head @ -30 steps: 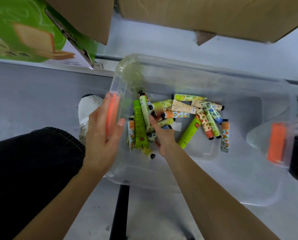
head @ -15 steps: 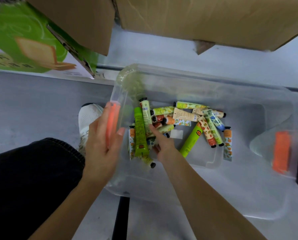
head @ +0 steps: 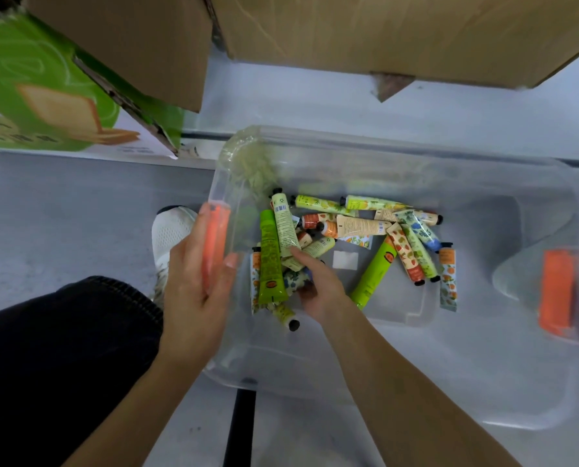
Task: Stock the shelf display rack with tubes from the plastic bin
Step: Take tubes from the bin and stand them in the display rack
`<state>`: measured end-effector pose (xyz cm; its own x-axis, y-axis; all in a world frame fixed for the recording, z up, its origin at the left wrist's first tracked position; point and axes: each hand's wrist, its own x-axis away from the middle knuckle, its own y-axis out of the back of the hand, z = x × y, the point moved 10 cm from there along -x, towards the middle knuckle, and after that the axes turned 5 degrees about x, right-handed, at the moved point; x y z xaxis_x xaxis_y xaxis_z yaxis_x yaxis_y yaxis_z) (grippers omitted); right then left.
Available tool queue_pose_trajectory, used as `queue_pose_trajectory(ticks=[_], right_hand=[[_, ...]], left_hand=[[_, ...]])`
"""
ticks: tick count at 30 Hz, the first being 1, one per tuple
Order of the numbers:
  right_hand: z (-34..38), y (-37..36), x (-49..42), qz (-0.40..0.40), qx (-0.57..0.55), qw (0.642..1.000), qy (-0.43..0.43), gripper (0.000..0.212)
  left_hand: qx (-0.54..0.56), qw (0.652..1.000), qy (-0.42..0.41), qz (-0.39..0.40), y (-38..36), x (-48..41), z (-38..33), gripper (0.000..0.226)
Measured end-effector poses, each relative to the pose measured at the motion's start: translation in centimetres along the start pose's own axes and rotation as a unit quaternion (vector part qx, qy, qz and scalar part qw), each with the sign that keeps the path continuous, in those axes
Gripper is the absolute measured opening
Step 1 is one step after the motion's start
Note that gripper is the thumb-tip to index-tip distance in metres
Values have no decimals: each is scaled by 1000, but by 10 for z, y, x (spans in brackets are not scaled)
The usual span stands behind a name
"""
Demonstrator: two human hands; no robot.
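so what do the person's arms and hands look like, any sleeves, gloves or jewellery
The left forearm and right forearm are bare to the frame edge, with no sleeves in view. The left hand and right hand wear no gloves, and no ring, watch or bracelet shows on the visible fingers or wrists. Also worn: black trousers and a white knit shoe.

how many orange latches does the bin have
2: one orange latch on the bin's left end, gripped by the left hand; the other on its right end.
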<state>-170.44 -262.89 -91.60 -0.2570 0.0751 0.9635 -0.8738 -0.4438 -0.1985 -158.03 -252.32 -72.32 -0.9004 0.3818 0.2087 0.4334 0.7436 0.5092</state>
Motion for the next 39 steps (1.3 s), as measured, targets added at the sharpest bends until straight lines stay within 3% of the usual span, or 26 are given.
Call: queue_pose_trajectory(ticks=[3, 7, 14, 20, 24, 33, 37, 39], right_hand=[[1, -4, 0, 23, -12, 1000, 0, 69], [-2, -10, -1, 41, -31, 998, -24, 49], [3, -12, 4, 55, -30, 998, -15, 37], [2, -14, 4, 47, 5, 999, -10, 49], [5, -6, 13, 43, 33, 998, -26, 37], [20, 13, 46, 29, 20, 999, 1, 36], [38, 21, 74, 33, 15, 999, 38, 7], [45, 28, 87, 14, 8, 999, 49, 15]], left_hand=[[0, 1000, 7, 0, 0, 0, 1, 56], [-3, 1000, 2, -3, 1, 0, 2, 56], [-2, 1000, 7, 2, -1, -1, 5, 57], [-8, 1000, 0, 6, -1, -1, 5, 56], [-8, 1000, 3, 3, -1, -1, 6, 56], [-13, 1000, 11, 11, -1, 0, 2, 58], [-19, 999, 6, 31, -2, 2, -4, 55], [-31, 999, 24, 38, 0, 1, -5, 52]])
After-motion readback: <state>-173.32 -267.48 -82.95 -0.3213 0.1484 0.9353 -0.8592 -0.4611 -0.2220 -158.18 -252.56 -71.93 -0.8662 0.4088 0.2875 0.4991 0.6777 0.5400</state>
